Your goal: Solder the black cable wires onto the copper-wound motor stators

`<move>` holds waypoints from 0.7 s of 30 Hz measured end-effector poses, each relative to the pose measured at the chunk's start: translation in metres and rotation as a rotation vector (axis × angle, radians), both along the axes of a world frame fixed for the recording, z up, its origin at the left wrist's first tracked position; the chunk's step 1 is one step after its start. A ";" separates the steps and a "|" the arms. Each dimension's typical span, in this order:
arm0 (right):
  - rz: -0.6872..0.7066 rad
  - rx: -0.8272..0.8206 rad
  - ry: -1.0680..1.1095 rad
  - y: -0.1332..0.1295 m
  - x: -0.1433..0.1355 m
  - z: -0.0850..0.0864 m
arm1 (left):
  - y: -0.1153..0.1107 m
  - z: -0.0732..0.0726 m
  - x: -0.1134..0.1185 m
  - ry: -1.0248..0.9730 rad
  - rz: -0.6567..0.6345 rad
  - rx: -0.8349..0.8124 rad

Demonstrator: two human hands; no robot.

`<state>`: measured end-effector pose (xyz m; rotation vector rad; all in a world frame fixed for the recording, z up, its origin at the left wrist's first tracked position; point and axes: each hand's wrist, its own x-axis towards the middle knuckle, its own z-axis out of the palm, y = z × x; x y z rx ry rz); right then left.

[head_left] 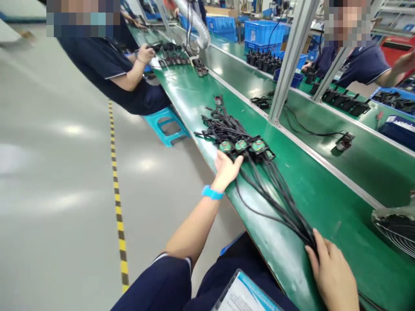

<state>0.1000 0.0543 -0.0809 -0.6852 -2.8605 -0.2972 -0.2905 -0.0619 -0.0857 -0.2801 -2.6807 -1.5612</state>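
My left hand (227,169) is at the near edge of a row of black housings (241,147) with round green circuit boards. Its thumb and fingers are spread at the nearest housing; I cannot tell how firmly they touch it. My right hand (335,270) is closed around a bundle of black cables (283,201) that runs from the housings along the bench toward me. One cable bows out loosely on the near side. Behind the housings lies a tangled heap of black leads (223,121), with a small metallic part (218,100) at its far end.
The green bench (324,194) has metal uprights (290,60) along its middle. A fan (397,229) stands at the right. One co-worker sits further along, another across. A turquoise stool (167,125), blue crates (262,32) and a small part on a cable (344,141) are around.
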 end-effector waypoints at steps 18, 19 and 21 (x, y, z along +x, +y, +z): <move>-0.148 -0.140 -0.181 0.059 -0.007 0.025 | 0.050 0.021 0.002 0.121 -0.130 -0.086; -0.139 -0.175 -0.186 0.068 -0.009 0.030 | 0.050 0.021 0.001 0.129 -0.132 -0.073; -0.111 -0.157 -0.138 0.084 -0.011 0.045 | 0.050 0.021 0.000 0.138 -0.134 -0.048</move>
